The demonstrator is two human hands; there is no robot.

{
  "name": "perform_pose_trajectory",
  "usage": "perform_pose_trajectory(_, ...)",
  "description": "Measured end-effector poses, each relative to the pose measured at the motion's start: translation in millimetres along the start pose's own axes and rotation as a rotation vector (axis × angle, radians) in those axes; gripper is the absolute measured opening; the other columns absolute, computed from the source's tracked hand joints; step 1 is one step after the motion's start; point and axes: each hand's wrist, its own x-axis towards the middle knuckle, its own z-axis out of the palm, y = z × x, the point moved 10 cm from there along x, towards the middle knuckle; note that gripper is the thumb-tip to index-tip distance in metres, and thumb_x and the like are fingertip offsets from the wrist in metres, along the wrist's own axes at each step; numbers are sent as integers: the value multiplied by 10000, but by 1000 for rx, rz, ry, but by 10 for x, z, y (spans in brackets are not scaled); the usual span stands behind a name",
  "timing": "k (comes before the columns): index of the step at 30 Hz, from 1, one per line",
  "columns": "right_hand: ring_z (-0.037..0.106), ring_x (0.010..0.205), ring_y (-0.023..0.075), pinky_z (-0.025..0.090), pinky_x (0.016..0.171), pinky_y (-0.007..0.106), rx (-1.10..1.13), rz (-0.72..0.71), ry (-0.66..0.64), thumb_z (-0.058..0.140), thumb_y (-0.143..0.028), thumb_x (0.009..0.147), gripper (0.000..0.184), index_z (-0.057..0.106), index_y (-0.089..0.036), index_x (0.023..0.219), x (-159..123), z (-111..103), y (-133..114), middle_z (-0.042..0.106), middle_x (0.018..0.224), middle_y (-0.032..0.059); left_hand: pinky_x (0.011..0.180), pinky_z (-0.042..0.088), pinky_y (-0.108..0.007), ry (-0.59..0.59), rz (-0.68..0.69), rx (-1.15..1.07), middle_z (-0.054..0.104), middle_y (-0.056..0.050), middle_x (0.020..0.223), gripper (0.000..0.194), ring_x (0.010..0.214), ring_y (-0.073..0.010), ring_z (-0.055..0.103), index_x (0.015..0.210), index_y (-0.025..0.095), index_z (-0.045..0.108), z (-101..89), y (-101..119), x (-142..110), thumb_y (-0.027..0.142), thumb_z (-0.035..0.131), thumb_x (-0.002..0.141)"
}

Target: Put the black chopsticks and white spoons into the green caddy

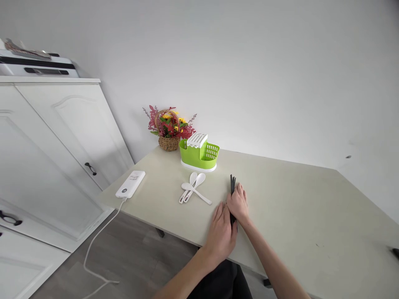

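A bundle of black chopsticks lies on the table near its front edge, the far tips sticking out past my fingers. My right hand is closed around the middle of the bundle from the right. Nearer to me, my left hand presses against the left side of the bundle, its thumb by the near ends. Both hands touch each other and hide most of the chopsticks' length. To the left of them, three white spoons lie crossed over one another, some with printed marks on their handles.
Behind the spoons stands a green utensil caddy with a white slotted top. A wicker basket of artificial flowers is beside it. A white power bank with a hanging cable lies at the table's left. White cabinets stand further left.
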Motion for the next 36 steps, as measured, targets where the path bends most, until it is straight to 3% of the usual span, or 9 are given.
perform_pose_trajectory(7,155,1597,278,115,1293,445,-32,0,-22,304,-268,920,749,289,53,1596,-1,0,-11,275,1683,227,1258,332,-584,-21,-1,26,363,-211,1650,615,1583,-320,233,1618,91,217,-5,17,6,262,392,1054)
perform_pose_trajectory(16,151,1599,240,96,1299,402,-48,25,-42,285,-249,944,736,239,9,1632,-24,-13,-5,266,1699,180,1270,337,-547,-39,-9,93,397,-217,1630,593,1577,-313,246,1605,66,258,2,19,8,248,370,1051)
perform_pose_trajectory(24,172,1595,246,94,1302,406,6,29,-48,232,-406,1012,735,319,18,1605,-65,-93,-39,261,1700,185,1252,369,-549,-30,-14,109,418,-209,1621,584,1564,-312,283,1599,80,277,-32,27,3,264,379,1055)
perform_pose_trajectory(30,200,1589,267,169,1292,426,85,39,-47,237,-551,1019,780,344,-64,1620,-178,-242,28,237,1717,130,1216,422,-552,6,-21,69,440,-204,1608,566,1541,-320,339,1604,119,277,-85,-2,-23,297,370,1075)
perform_pose_trajectory(36,291,1561,279,278,1262,458,143,34,-60,285,-579,1009,786,362,-81,1613,-360,-497,220,294,1698,115,1193,462,-523,50,-19,-35,436,-151,1621,615,1551,-298,332,1634,214,199,-201,-51,-74,271,410,1059)
